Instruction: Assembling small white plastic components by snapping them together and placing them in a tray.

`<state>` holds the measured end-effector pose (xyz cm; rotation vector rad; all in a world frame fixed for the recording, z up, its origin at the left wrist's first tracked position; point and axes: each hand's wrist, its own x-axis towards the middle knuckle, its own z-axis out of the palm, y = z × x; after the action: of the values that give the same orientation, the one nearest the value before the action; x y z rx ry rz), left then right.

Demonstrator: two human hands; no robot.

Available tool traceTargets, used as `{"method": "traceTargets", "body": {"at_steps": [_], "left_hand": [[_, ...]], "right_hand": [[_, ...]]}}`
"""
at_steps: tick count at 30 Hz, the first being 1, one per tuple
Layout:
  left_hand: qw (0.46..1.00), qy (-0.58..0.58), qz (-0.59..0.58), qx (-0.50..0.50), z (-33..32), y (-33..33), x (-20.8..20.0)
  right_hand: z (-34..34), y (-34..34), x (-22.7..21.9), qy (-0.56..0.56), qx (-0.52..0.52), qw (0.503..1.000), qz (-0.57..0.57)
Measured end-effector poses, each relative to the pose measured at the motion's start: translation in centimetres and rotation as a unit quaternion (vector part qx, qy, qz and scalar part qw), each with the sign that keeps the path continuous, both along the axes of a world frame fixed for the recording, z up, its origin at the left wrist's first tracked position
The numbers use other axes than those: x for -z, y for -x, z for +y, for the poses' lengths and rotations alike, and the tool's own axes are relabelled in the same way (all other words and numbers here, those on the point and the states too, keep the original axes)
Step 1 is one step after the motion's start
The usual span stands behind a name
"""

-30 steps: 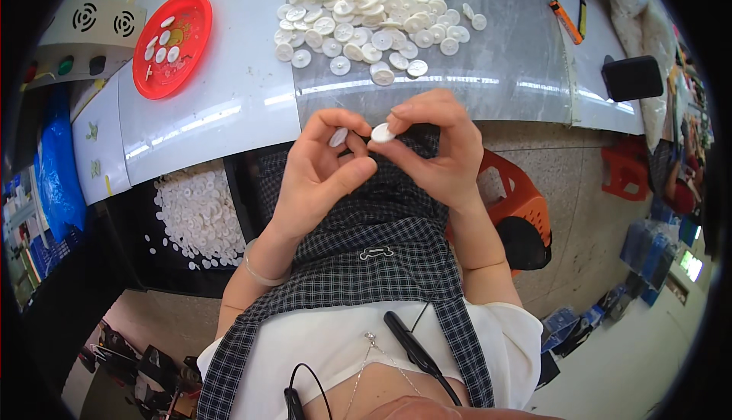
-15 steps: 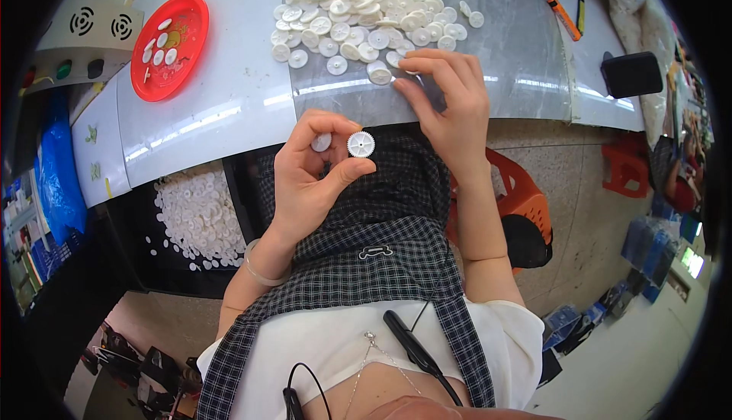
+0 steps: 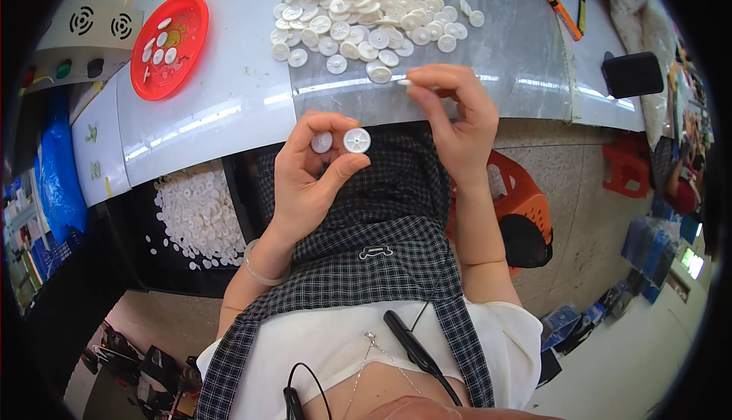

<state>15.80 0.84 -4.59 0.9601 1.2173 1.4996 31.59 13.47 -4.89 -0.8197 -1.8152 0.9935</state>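
Between the thumb and forefinger of my left hand [image 3: 309, 168] is a white plastic gear [image 3: 357, 140], its toothed rim and spokes facing up. A second white gear [image 3: 322, 142] is tucked against the curled fingers of the same hand. My right hand [image 3: 457, 111] is raised over the table's front edge, pinching a small white gear [image 3: 404, 82] seen nearly edge-on. Just beyond it spreads a big heap of white gears [image 3: 366, 8] on the grey table mat [image 3: 503, 39].
A red plate [image 3: 191, 54] with several white pieces lies at the left. Below the table edge, a black bin [image 3: 137, 229] holds many small white parts [image 3: 198, 214]. An orange cutter [image 3: 564, 18] and a black device [image 3: 633, 75] lie at right; a red-orange chair [image 3: 522, 191] stands behind my right arm.
My right hand has drawn back from the heap's near edge with a white gear in its fingertips. In my left hand the front gear has turned and shifted slightly.
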Motion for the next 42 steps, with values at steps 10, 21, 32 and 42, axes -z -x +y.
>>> {"method": "traceTargets", "body": {"at_steps": [10,21,32,42], "left_hand": [[0.973,0.028,-0.227,0.044,0.6,0.5,-0.6],[0.961,0.062,-0.268,0.03,0.0,1.1,0.1],[0.958,0.065,-0.278,0.007,0.6,0.6,-1.1],[0.93,0.045,-0.35,0.098,0.7,0.8,0.1]], "right_hand": [[-2.4,1.1,-1.1,-0.055,-0.146,0.986,0.058],[0.0,1.6,-0.3,-0.113,-0.057,0.988,-0.082],[-0.7,1.5,0.1,-0.097,-0.035,0.993,-0.057],[-1.1,1.4,-0.7,-0.049,-0.165,0.984,0.052]]}}
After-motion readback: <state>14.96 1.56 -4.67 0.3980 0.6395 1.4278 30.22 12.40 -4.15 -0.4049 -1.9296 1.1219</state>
